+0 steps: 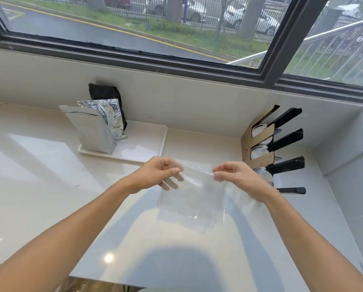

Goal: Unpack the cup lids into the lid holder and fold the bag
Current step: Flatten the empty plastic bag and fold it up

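I judge the unpacking done, with white cup lids (pixel 258 152) sitting in the lid holder (pixel 260 142), while my left hand (pixel 155 171) and right hand (pixel 235 175) pinch the empty clear plastic bag (pixel 193 199) by its top edge above the desk (pixel 49 186), unfolded.

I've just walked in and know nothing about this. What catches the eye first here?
Two bare hands in the middle: the left hand and right hand pinch the top edge of a clear plastic bag above the pale counter. At right stands a lid holder with lids inside; behind left, foil pouches on a white tray.
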